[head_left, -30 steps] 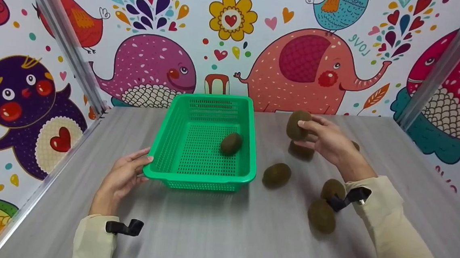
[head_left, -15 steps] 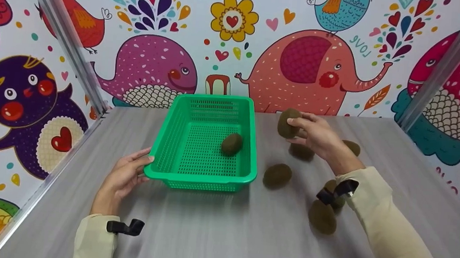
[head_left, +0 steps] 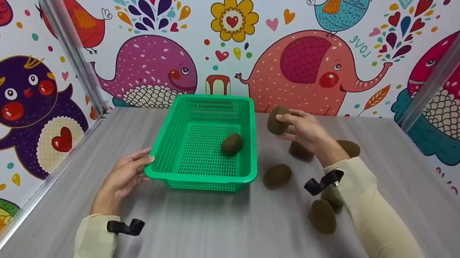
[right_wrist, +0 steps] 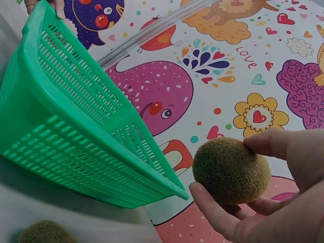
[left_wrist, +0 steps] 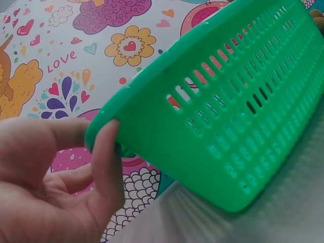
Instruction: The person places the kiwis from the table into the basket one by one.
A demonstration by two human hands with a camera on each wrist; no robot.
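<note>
Above the grey wood-grain table (head_left: 202,232), the left hand (head_left: 123,175) grips a green perforated plastic basket (head_left: 198,178) to its right; the right hand (head_left: 307,131) pinches a fuzzy brown oval kiwi (right_wrist: 227,173).

**Brown kiwifruit (head_left: 277,176), basket (head_left: 200,178) in green**

We see solid bright green across the slotted basket and plain brown on the kiwifruit. The tabletop (head_left: 206,232) runs grey with faint streaks; the sleeves (head_left: 374,212) are plain cream, the wrist mounts (head_left: 323,181) black. We find a white wall (head_left: 199,23) printed with a white-flecked purple whale (head_left: 149,62), a coral elephant (head_left: 268,73) with a crosshatched magenta ear (head_left: 304,65), and a yellow flower (head_left: 233,20).
</note>
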